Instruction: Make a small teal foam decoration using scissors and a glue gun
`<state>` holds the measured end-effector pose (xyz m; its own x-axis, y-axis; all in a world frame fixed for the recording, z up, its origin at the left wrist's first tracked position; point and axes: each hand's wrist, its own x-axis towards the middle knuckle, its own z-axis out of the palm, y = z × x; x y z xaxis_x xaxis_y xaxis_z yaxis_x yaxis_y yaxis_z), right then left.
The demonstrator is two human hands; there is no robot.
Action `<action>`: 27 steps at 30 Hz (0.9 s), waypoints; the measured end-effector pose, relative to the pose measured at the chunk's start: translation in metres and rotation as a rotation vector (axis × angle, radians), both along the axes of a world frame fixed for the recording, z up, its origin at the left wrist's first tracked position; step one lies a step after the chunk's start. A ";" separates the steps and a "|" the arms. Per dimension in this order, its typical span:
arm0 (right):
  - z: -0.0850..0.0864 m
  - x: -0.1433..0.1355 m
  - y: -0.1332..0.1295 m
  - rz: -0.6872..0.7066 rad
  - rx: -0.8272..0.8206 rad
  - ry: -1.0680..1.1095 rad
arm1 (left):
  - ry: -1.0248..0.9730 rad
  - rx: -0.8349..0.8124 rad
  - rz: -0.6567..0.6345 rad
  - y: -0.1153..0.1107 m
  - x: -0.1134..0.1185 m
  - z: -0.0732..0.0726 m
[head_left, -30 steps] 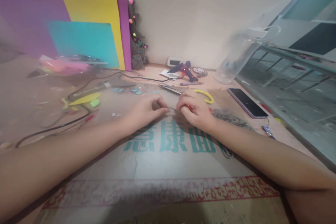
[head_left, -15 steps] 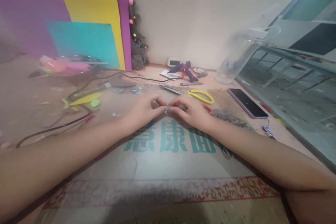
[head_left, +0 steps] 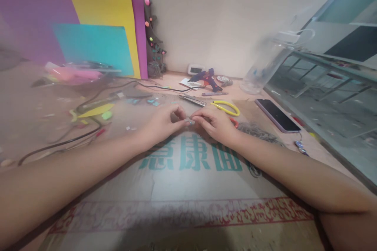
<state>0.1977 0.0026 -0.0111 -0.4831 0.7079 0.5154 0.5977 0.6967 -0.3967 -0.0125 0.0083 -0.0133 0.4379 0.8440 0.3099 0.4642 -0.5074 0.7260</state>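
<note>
- My left hand is over the flat sheet, thumb and forefinger curved into a ring with their tips pinching a tiny pale-blue scrap.
- My right hand meets it from the other side, thumb and forefinger tips drawn together at the same scrap — it is too small and blurred for me to tell how it sits between them.
- So the scrap is right between my fingertips, above the pale sheet printed with big turquoise characters and a red patterned band.
- Just beyond my hands lie open scissors with metal blades, one yellow loop and one orange-red loop; my right hand covers part of them.
- A tangled heap of thin grey cord lies beside my right wrist, partly behind my forearm.
- Past it, to the right, is a black-screened phone in a pale purple case.
- Small turquoise cut pieces are scattered beyond my left hand, with a yellow pointed cutout farther left.
- Toward the wall rests a dark-blue glue gun with orange parts — a small white digital clock stands just behind.
</note>
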 end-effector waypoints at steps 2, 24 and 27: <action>-0.001 0.000 0.001 0.008 0.000 0.012 | 0.001 -0.011 -0.050 0.000 0.001 0.000; -0.001 0.001 0.003 0.016 0.009 -0.024 | 0.048 0.067 -0.109 -0.002 0.001 0.009; -0.001 0.001 0.002 0.009 0.001 -0.021 | 0.086 0.075 -0.123 -0.002 0.001 0.009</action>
<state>0.1983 0.0048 -0.0120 -0.5000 0.7031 0.5056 0.6000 0.7022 -0.3833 -0.0115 0.0064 -0.0043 0.5642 0.7581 0.3271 0.4542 -0.6158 0.6438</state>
